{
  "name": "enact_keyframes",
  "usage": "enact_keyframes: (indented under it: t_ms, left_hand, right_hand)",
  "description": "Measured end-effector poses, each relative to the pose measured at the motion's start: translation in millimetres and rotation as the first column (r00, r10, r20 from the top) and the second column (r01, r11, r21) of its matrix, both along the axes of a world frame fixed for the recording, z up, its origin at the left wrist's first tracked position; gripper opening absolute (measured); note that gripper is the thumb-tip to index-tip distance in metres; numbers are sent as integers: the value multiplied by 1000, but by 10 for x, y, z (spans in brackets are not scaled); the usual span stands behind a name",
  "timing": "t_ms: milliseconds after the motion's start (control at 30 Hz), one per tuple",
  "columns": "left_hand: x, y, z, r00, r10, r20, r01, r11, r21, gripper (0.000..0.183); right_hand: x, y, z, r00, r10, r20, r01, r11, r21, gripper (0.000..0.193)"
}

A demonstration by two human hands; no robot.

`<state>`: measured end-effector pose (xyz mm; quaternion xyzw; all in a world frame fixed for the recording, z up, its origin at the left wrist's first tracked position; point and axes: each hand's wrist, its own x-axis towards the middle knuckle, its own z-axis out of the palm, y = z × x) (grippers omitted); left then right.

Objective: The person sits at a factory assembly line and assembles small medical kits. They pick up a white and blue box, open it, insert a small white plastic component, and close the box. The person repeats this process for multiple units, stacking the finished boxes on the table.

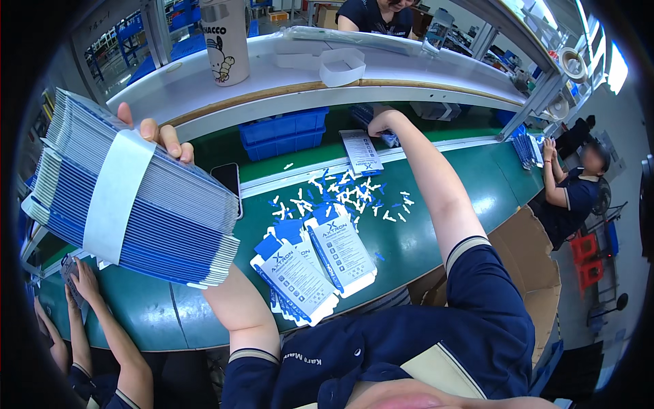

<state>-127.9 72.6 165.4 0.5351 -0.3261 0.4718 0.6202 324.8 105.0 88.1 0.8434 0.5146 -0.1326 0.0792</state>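
My left hand [163,138] is raised at the left, its fingers closed over the far edge of a thick bundle of flattened blue-and-white cartons [167,204]. A white paper band [119,194] wraps round the bundle's middle. My right arm stretches forward to the space beneath the shelf. There my right hand [383,121] bends down over dark blue flat pieces [390,139]; its fingertips are hidden, and what they grip is unclear. Beside it lies a flat white-and-blue carton [362,151]. Closer to me, several flat cartons [340,252] lie fanned in overlapping piles on the green bench.
Small white and blue scraps [347,193] are scattered mid-bench. Blue bins [283,135] and a phone [228,183] lie beyond. A tumbler [225,48] and a paper loop [342,67] stand on the white shelf [422,65]. Other people work at left, right and across.
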Motion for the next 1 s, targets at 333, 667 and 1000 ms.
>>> enact_keyframes:
  t_ms: [333,667,1000]
  left_hand:
    - [-19,-108,2,990,132,39,-129,989,-75,87]
    - [-63,-54,-47,994,95,54,-91,993,-74,87]
    - [108,24,22,999,-20,43,19,999,27,77]
  right_hand:
    - [354,-682,83,947,-11,321,-83,957,277,31]
    - [1738,-3567,31,627,-703,336,611,711,348,34]
    - [2139,-5103,-1216,230,-968,96,971,235,41,31]
